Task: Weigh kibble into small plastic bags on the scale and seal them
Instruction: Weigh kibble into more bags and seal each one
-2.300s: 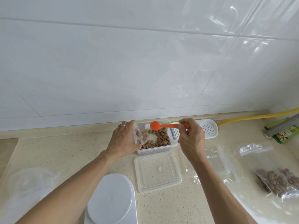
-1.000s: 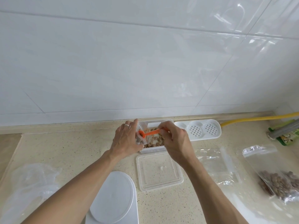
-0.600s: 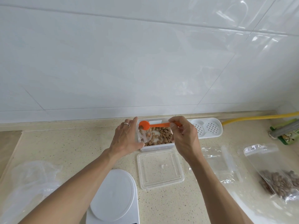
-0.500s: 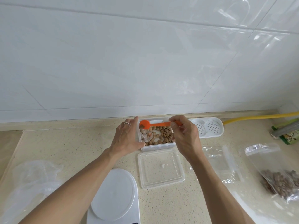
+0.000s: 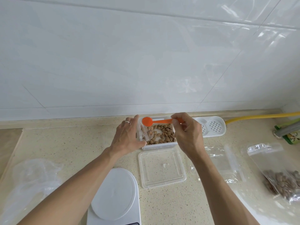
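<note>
The kibble (image 5: 164, 133) lay in one clear tub (image 5: 159, 146) near the wall. The right hand (image 5: 188, 135) pinched the handle of one orange scoop (image 5: 147, 121), its bowl above the tub's left end. The left hand (image 5: 128, 136) curled round a small clear bag (image 5: 143, 133) held at that left end, some kibble in it. Just in front of the tub lay its lid (image 5: 162, 168); front-left of the tub, one white scale (image 5: 113, 195). Right of the tub were one flat bag (image 5: 227, 164) and one filled bag (image 5: 279, 174), with bare counter (image 5: 78, 143) left of the tub.

Bare forearms; ring (image 5: 127, 122) on left hand (image 5: 128, 137).
</note>
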### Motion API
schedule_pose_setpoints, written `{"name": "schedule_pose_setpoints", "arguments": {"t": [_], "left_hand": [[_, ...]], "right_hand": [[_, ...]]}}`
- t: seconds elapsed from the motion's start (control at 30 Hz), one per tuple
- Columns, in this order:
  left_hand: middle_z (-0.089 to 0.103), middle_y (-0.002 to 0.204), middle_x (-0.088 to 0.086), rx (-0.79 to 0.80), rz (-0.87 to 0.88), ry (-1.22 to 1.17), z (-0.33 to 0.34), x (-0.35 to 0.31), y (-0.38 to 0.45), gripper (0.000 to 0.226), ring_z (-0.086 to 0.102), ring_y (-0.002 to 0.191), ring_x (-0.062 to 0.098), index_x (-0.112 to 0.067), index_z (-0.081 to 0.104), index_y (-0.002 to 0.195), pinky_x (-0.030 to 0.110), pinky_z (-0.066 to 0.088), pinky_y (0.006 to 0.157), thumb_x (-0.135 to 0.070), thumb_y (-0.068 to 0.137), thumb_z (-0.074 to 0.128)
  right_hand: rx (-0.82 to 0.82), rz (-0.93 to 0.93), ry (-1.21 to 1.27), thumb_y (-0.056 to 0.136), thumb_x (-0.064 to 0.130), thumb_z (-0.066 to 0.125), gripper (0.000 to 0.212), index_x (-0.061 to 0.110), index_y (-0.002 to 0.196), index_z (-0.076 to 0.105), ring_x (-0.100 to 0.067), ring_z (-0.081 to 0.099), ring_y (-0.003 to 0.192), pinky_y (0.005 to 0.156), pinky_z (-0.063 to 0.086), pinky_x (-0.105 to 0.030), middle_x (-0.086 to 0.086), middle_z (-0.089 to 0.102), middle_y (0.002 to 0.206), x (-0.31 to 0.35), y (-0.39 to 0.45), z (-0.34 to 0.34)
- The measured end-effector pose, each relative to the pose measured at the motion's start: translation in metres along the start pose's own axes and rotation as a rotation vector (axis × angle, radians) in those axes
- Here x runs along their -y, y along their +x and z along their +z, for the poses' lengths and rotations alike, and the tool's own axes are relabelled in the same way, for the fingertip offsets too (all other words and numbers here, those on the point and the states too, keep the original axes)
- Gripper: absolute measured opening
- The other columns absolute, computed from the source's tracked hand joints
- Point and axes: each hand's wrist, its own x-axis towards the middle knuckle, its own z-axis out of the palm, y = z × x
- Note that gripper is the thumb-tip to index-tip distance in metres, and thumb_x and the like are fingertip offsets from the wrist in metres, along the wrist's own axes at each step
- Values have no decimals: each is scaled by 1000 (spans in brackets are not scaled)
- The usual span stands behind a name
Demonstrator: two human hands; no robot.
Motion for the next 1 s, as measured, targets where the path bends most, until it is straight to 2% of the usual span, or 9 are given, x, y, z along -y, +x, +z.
{"name": "schedule_pose_setpoints", "arguments": {"t": [0.13, 0.27, 0.33, 0.4, 0.47, 0.53, 0.67, 0.77, 1.0], "left_hand": [[32, 147, 9, 1, -5, -14, -1, 3, -2, 106, 30, 137, 26, -17, 14, 152, 39, 27, 111, -43, 70, 76], [34, 145, 8, -10, 11, -14, -1, 6, -3, 108, 33, 134, 26, -17, 14, 152, 38, 29, 110, -46, 69, 77], [35, 144, 8, -16, 18, -11, -1, 6, -3, 108, 33, 133, 25, -16, 14, 153, 37, 29, 110, -47, 70, 77], [35, 143, 8, -17, 24, -3, -1, 6, -2, 108, 34, 133, 26, -16, 14, 152, 37, 28, 110, -47, 70, 77], [36, 141, 8, -21, 31, 4, -1, 7, -3, 107, 35, 131, 26, -16, 14, 152, 37, 29, 109, -48, 71, 76], [37, 139, 8, -24, 38, 12, -2, 6, -4, 107, 36, 129, 25, -16, 14, 152, 37, 29, 109, -49, 71, 75], [38, 135, 8, -30, 34, 39, -4, 4, -4, 105, 35, 128, 26, -15, 16, 151, 36, 26, 112, -48, 71, 75], [41, 129, 8, -32, 51, 76, -5, 2, -2, 103, 40, 122, 27, -14, 19, 150, 36, 27, 110, -47, 70, 76], [44, 132, 12, -4, 50, 215, -11, -7, 7, 108, 45, 121, 27, -11, 19, 149, 41, 38, 103, -57, 67, 72]], "right_hand": [[-249, 200, 4, 96, 12, 55, 14, 20, 94, 65, -32, 63, 58, 54, 54, -43, 7, 66, 75, -21, 3, -1], [-171, 363, -153, 97, 11, 50, 16, 18, 96, 64, -27, 66, 63, 60, 55, -40, 4, 68, 83, -56, -7, 3], [-60, 390, -104, 99, 10, 50, 17, 20, 94, 63, -30, 66, 59, 54, 56, -38, 2, 67, 80, -60, -14, 10], [51, 414, -21, 100, 9, 51, 16, 18, 95, 64, -21, 65, 52, 45, 49, -27, -1, 67, 79, -57, -19, 19], [92, 469, 41, 99, 10, 52, 14, 15, 98, 65, -14, 62, 47, 47, 48, -25, 3, 67, 77, -55, -20, 27], [73, 556, 115, 99, 9, 53, 14, 13, 100, 66, -14, 61, 47, 53, 51, -33, 1, 67, 74, -55, -20, 32], [-39, 705, 263, 99, 8, 53, 13, 13, 100, 66, -12, 58, 44, 49, 49, -25, -10, 68, 84, -55, -17, 27], [-112, 779, 366, 97, 6, 54, 13, 12, 98, 66, -14, 57, 45, 48, 47, -25, -9, 70, 89, -58, -16, 19], [-195, 729, 421, 97, 6, 55, 12, 13, 97, 65, -13, 56, 46, 50, 45, -26, -10, 74, 96, -49, -13, -12]]}}
